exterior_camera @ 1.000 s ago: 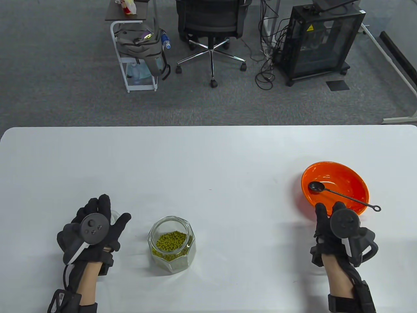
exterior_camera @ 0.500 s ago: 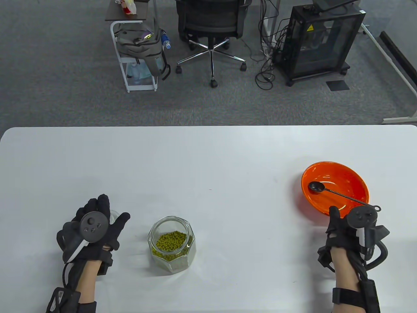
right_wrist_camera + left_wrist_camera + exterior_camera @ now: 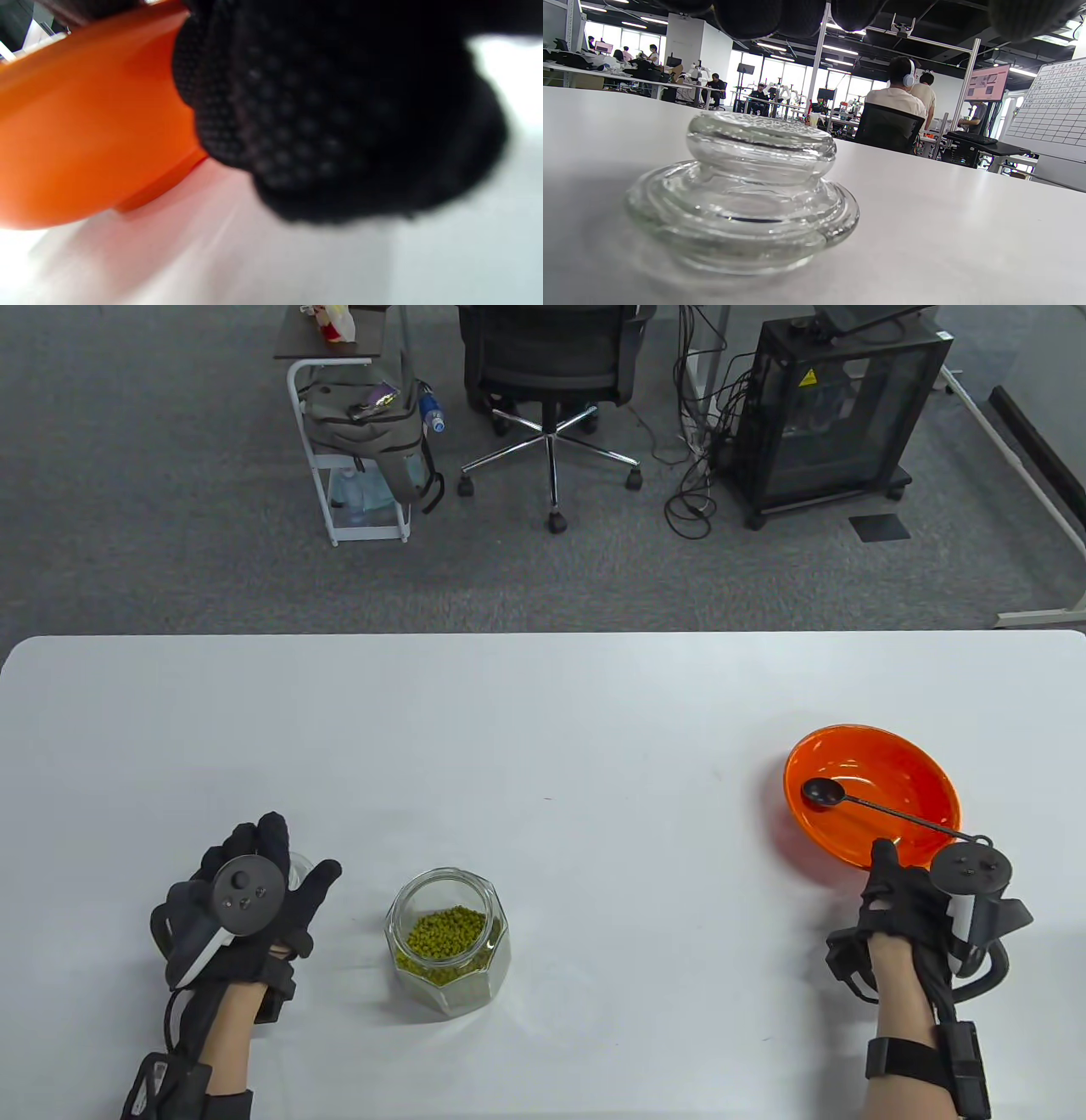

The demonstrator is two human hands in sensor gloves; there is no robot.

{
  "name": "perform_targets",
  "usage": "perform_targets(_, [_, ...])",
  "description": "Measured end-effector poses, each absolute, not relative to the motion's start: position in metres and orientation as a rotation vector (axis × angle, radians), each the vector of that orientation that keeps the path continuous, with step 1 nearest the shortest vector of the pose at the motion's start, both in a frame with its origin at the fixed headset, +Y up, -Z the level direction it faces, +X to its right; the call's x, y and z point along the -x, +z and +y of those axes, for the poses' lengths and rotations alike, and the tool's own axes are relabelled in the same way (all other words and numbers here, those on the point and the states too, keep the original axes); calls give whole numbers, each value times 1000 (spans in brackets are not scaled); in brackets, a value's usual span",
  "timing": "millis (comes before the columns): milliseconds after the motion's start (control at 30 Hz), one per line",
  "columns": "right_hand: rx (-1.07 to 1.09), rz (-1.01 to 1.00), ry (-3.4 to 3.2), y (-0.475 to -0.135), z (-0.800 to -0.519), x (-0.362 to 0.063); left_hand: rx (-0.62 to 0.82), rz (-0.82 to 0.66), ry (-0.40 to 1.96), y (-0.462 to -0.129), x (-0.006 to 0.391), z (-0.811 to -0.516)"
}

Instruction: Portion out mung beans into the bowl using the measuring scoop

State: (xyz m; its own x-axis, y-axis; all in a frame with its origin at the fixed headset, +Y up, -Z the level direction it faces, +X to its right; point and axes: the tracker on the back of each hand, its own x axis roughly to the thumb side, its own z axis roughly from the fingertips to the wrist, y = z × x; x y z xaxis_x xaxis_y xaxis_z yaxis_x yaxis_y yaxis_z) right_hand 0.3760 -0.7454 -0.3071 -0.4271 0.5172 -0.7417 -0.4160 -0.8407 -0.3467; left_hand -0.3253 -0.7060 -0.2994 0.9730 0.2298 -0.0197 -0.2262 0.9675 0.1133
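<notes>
A clear glass jar [image 3: 447, 943] of green mung beans stands open at the front centre. Its glass lid [image 3: 746, 190] lies on the table [image 3: 543, 712] to the left, partly under my left hand [image 3: 284, 857]. That hand's fingers hang above the lid without touching it. The orange bowl [image 3: 874, 789] sits at the right. A black measuring scoop [image 3: 823, 792] lies in it, its thin handle reaching over the near right rim. My right hand [image 3: 925, 869] is at the handle's end. The tracker hides its fingers, and the right wrist view is blurred glove beside the bowl's wall [image 3: 85, 127].
The table's far edge borders a grey carpet with an office chair [image 3: 551, 381], a white cart with a backpack [image 3: 361, 432] and a black cabinet [image 3: 836, 415], all well beyond the table.
My right hand has moved right and slightly forward from below the bowl's near rim to the end of the scoop handle, turning as it went. The left hand, jar and lid have stayed put.
</notes>
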Motion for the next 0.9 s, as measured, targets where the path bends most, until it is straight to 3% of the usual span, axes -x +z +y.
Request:
perform_targets(467, [1141, -215, 1978, -306, -756, -390, -106, 24, 231, -299, 322, -708])
perform_targets(900, [849, -147, 1946, -318, -755, -370, -114, 22, 241, -298, 323, -708])
